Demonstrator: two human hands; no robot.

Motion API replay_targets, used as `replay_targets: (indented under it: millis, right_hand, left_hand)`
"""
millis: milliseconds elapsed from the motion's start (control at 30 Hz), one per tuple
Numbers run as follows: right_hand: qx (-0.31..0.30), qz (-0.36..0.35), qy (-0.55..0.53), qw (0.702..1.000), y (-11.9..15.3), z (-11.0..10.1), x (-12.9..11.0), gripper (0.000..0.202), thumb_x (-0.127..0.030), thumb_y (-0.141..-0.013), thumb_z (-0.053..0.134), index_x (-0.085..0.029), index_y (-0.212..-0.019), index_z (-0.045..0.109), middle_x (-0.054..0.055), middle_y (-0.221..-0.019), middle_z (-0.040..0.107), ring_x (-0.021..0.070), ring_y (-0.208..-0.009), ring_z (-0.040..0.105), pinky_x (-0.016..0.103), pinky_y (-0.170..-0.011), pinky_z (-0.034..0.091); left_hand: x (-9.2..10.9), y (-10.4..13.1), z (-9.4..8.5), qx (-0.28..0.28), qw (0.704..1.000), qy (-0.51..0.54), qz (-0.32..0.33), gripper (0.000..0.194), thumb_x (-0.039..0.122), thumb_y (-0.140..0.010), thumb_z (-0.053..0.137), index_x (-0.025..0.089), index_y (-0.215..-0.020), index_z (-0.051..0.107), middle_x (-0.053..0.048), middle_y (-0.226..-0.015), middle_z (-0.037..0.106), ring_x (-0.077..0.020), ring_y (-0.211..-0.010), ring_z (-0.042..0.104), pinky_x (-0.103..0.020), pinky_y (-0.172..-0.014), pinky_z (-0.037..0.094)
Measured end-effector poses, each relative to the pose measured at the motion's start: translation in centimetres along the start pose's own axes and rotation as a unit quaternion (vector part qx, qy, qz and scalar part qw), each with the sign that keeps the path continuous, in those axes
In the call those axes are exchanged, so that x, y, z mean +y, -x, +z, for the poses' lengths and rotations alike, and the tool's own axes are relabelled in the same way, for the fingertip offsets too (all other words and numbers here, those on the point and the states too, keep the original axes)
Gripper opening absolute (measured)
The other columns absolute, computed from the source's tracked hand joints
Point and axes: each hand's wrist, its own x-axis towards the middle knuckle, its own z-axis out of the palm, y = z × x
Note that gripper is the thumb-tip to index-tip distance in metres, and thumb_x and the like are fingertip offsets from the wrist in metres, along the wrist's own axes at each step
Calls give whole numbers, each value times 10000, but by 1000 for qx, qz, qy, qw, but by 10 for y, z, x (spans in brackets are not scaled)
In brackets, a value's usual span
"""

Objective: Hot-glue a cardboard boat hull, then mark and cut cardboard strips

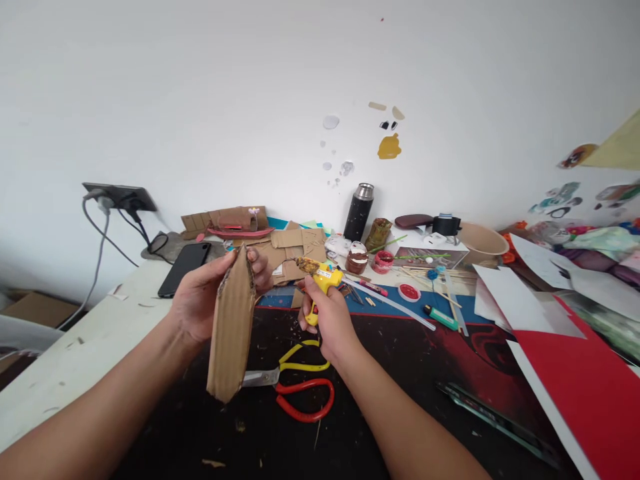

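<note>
A long cardboard piece [233, 333] with a pointed top hangs upright in my left hand [197, 300], whose fingers grip its upper end from both sides. My right hand [327, 317] is wrapped round the handle of a yellow hot glue gun [327, 278]. The gun's stained nozzle points left, toward the cardboard, with a gap between them. A clear glue stick [390, 303] trails from its back end. Scissors [305, 400] with one yellow and one red handle lie on the dark mat, their blades partly hidden behind the cardboard.
Cardboard scraps [293, 243], a black flask [359, 213], paint jars [357, 261] and a green-handled tool [441, 318] sit toward the back. A phone [184, 270] lies at left. On the right are a red sheet [575, 400] and a cutter [495, 420].
</note>
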Motion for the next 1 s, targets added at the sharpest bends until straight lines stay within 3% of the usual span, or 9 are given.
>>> replay_targets:
  millis: [300, 1000]
  right_hand:
    - [0, 6, 1, 1000, -1, -1, 3, 612, -734, -729, 917, -190, -861, 669, -83, -537, 540, 105, -380, 514, 206, -359, 214]
    - [-15, 20, 5, 1000, -1, 1, 4, 658, -763, -701, 912, -183, -900, 673, -96, -514, 525, 100, -363, 506, 201, -358, 197]
  left_hand:
    - [1, 0, 6, 19, 999, 42, -22, 268, 408, -793, 895, 232, -858, 704, -34, -882, 530, -184, -763, 495, -323, -698, 551]
    - [2, -4, 5, -49, 997, 60, -17, 363, 352, -713, 1035, 147, -800, 748, -10, -793, 587, -142, -724, 577, -262, -676, 585]
